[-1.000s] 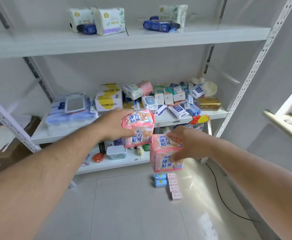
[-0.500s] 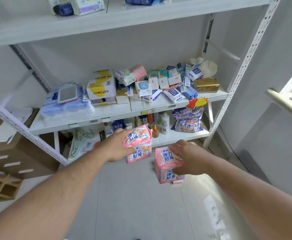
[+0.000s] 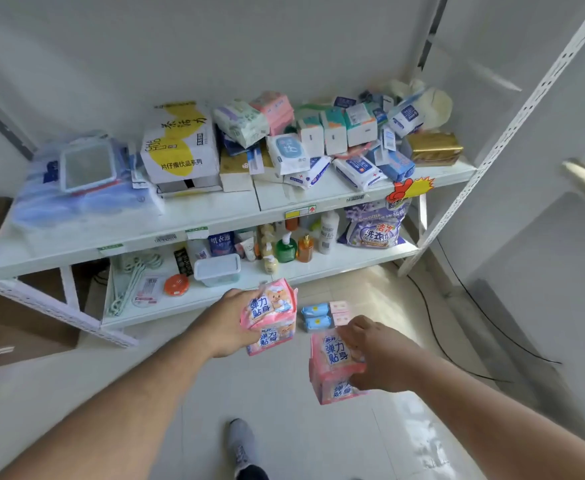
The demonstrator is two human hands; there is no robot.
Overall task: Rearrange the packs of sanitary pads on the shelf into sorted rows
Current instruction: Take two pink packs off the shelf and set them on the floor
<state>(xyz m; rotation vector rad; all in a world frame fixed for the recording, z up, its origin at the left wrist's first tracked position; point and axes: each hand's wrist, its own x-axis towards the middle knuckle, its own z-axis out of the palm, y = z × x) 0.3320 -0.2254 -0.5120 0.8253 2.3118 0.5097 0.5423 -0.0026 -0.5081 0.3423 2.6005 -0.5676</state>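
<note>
Both hands out in front of the shelf unit, above the floor. Left hand (image 3: 227, 327): fingers curled round two pink pad packs (image 3: 271, 315), stacked one on the other. Right hand (image 3: 375, 356): fingers wrapped over another pink stack (image 3: 334, 365), held lower and nearer. Middle shelf (image 3: 180, 220) carries a jumbled heap of mixed packs (image 3: 318, 140). On the floor, just beyond the hands, small blue and pink packs (image 3: 325, 315) in short rows.

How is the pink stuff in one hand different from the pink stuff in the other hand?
The left hand holds its pink packs higher and nearer the shelf; a bear picture shows. The right hand holds its pink packs lower, partly covered by fingers. Both look like the same brand.
</note>
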